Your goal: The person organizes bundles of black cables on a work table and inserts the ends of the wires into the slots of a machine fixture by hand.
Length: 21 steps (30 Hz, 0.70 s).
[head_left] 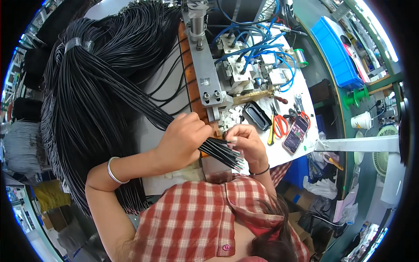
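Observation:
My left hand (185, 134) is closed around a bundle of thin black cables (221, 151), whose stripped, pinkish ends stick out to its right. These cables run back up to a large tied mass of black cables (94, 113) on the left. My right hand (248, 143) is beside the cable ends, thumb and fingertips pinched together near one tip. Whatever lies between those fingers is too small to make out. Just beyond both hands is the metal press fixture (214, 98) with an orange-brown edge. Small white pieces (233, 117) lie scattered next to it.
Blue air tubes (255, 52) loop over the machine's metal blocks. Right of it on the white table are a black tray (257, 115), red-handled scissors (280, 126) and a phone (297, 134). A blue bin (334, 54) stands on a shelf at the far right.

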Available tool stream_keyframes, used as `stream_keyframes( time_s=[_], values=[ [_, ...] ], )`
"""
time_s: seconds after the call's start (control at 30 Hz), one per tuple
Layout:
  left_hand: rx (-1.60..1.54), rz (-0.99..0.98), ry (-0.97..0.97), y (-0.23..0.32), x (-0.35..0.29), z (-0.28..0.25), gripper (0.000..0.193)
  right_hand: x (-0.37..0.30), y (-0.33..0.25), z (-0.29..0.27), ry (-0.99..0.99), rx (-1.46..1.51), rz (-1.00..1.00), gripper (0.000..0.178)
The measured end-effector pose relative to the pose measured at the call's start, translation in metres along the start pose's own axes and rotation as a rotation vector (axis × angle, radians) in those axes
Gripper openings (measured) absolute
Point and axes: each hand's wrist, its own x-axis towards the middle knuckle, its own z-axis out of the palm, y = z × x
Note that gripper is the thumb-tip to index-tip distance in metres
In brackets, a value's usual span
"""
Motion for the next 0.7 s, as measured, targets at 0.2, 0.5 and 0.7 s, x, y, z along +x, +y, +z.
stream_keyframes(
  time_s=[0.2,0.5,0.7],
  values=[
    [-0.006,0.009,-0.031,-0.001,-0.001,0.002,0.017,0.002,-0.002,0.012,0.206,-0.253,-0.133,0.005],
    [0.014,0.155,0.029,-0.003,-0.003,0.013,0.021,0.009,0.011,-0.001,0.278,-0.328,-0.137,0.008],
    [0.133,0.038,-0.009,-0.005,-0.004,0.008,0.018,0.014,0.008,0.003,0.267,-0.207,-0.009,0.009]
  ],
)
